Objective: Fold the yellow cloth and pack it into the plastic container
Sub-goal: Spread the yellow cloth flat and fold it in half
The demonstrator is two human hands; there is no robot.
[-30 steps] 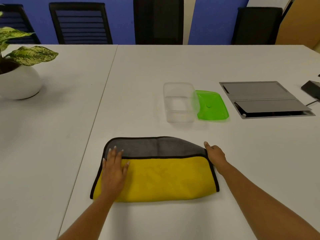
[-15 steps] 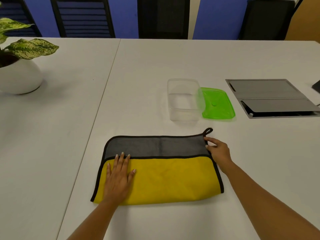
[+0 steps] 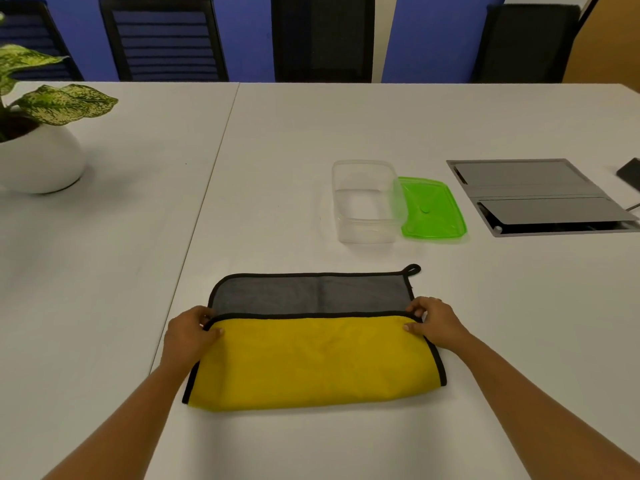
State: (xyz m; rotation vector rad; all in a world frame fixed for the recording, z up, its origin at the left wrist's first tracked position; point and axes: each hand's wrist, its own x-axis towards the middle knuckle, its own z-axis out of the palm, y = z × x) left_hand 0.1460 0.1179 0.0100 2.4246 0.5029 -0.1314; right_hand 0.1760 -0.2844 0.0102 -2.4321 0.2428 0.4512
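Here each hand, left hand and right hand, pinches a corner of the yellow cloth, apparently to square its fold, the plastic container waiting at one o'clock.

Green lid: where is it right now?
Head view: the green lid lies flat on the white table, right of centre, immediately right of the clear container, left of the grey panel, beyond the yellow cloth.

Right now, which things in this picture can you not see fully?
Head view, all four:
- Plant: cut off by the left edge.
- Dark object at far right: cut off by the right edge, unidentifiable.
- Chairs: tops cut off by the top edge.
- Cloth: lower layer mostly hidden under its folded yellow half.
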